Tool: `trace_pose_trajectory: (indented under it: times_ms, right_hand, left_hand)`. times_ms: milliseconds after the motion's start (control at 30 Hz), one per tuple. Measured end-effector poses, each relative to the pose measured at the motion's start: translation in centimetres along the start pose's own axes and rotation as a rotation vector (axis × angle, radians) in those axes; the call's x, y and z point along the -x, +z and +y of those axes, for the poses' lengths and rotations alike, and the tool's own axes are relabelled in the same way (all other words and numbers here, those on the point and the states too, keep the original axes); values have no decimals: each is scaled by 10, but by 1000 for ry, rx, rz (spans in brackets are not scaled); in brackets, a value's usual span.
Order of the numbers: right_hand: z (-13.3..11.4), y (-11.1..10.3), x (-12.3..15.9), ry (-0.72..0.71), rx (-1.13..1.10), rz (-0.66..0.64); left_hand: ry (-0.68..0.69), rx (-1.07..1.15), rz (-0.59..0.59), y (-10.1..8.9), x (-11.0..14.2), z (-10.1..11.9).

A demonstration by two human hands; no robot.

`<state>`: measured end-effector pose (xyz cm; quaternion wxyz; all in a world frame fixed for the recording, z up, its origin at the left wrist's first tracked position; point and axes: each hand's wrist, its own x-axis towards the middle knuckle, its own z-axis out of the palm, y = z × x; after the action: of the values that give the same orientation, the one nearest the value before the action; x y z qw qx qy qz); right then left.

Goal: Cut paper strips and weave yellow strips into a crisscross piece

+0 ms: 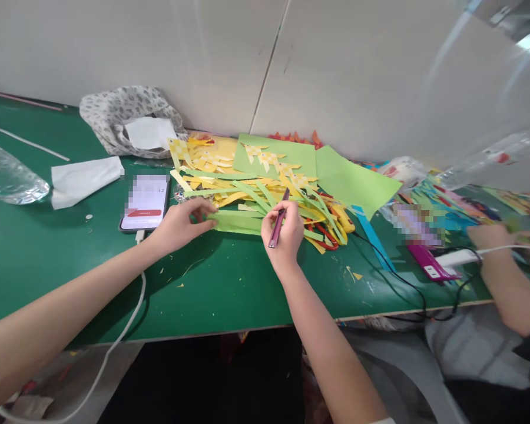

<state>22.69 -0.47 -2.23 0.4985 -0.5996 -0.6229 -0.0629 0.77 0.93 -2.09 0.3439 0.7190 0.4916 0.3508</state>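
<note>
My right hand [287, 232] is closed around a slim purple utility knife [279, 227], held slanted like a pen; its working tip is hidden. Beneath and left of that hand lies a green paper piece [238, 222]. My left hand [188, 222] rests at the paper's left end, thumb and forefinger apart, the thumb touching its edge. Just behind both hands is a loose pile of green and yellow paper strips [229, 191]. Folded yellow-and-white checked paper pieces [265, 158] sit on a green sheet [300, 152] farther back.
A plugged-in phone [145, 203] lies beside my left wrist. Red-handled scissors [329, 238] and a yellow tool [342, 219] with a black cord lie right of the pile. A patterned cloth bag [123, 118] stands by the wall. Another person's arm [507, 277] is at far right.
</note>
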Motion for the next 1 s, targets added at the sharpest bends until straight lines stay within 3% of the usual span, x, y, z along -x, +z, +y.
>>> trace_pose_trajectory:
  times_ms: [100,233,433,600,767,1000]
  right_hand:
    - [-2,-3,0,44,-136,-30]
    - [-13,-8,1,101,-449,-58]
    - [-20,-11,2,259,-903,-398]
    - [-15,-13,-2,398,-1100,-534]
    - [-19,-14,-3,393,-1056,-744]
    - [-18,-6,3,463,-807,-787]
  left_hand:
    - [38,-122,-115,-2,1,2]
    - [110,-216,-146,-1,2,3]
    - [164,-295,-135,0,3,1]
    - [135,-302,-158,-1,3,5]
    - [90,-232,-164,0,3,4]
    - [114,-142,-222,0,4,4]
